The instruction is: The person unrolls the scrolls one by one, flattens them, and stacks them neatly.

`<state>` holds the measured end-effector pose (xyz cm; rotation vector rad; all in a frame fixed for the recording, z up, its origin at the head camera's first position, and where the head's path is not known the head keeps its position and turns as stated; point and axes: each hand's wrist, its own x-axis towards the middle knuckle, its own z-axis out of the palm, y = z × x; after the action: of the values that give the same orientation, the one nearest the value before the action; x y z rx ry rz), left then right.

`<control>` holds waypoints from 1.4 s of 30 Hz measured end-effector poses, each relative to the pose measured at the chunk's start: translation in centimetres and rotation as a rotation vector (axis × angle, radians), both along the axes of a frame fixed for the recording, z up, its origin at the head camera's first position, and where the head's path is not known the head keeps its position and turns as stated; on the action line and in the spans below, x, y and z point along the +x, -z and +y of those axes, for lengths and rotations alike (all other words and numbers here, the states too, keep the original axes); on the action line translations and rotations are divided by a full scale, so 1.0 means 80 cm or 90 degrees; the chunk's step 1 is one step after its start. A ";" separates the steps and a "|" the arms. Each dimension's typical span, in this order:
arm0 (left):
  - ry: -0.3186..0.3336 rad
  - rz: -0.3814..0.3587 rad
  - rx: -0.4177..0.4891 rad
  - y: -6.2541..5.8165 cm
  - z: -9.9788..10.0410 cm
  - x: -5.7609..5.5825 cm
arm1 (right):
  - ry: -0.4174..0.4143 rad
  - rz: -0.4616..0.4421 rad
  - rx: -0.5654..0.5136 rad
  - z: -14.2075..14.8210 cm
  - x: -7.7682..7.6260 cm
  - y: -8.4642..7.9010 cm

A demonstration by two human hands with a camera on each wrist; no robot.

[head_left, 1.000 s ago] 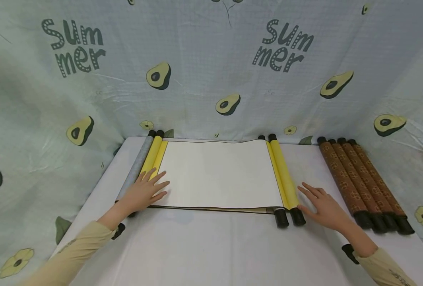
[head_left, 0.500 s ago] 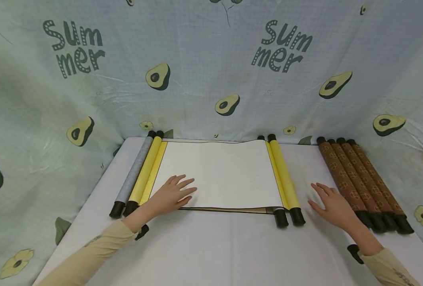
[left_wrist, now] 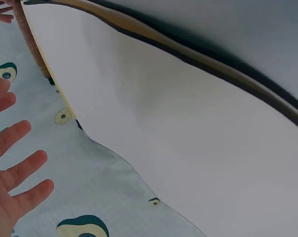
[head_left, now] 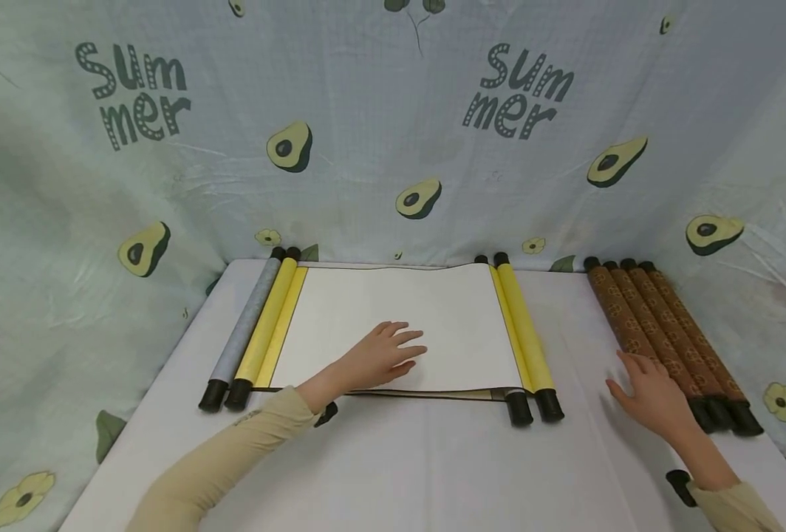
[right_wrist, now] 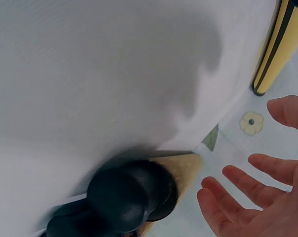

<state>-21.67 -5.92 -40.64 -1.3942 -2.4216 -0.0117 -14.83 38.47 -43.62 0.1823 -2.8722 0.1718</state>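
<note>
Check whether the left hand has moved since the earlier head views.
Yes: the left hand has moved rightward relative to the white sheet, from its left edge to near its middle.

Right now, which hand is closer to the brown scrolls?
The right hand: it is beside the brown patterned scrolls, partly hiding them in the head view. The left hand is farther, over the unrolled white scroll.

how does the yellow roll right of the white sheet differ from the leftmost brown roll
The yellow roll is plain; the brown roll is patterned. The yellow roll lies beside the white sheet, the brown roll beside other brown rolls. In the head view, the right hand hides the brown roll's near end, while the yellow roll's shows. Both have black far caps.
</note>
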 end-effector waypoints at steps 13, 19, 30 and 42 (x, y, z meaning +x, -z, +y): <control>0.005 -0.034 -0.079 -0.015 0.110 -0.024 | 0.103 -0.045 -0.019 0.030 0.011 0.001; 0.003 -0.037 -0.075 -0.005 0.138 -0.027 | 0.148 -0.080 -0.020 0.037 0.007 0.002; 0.003 -0.022 -0.060 0.008 0.150 -0.019 | 0.202 -0.107 -0.007 0.047 -0.013 0.008; 0.002 0.042 -0.035 0.008 0.127 -0.003 | 0.260 -0.206 -0.007 0.057 -0.033 0.002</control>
<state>-21.90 4.23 -41.26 -1.3989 -2.3827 0.1004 -17.48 43.06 -43.76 -0.4742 -3.1458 0.1474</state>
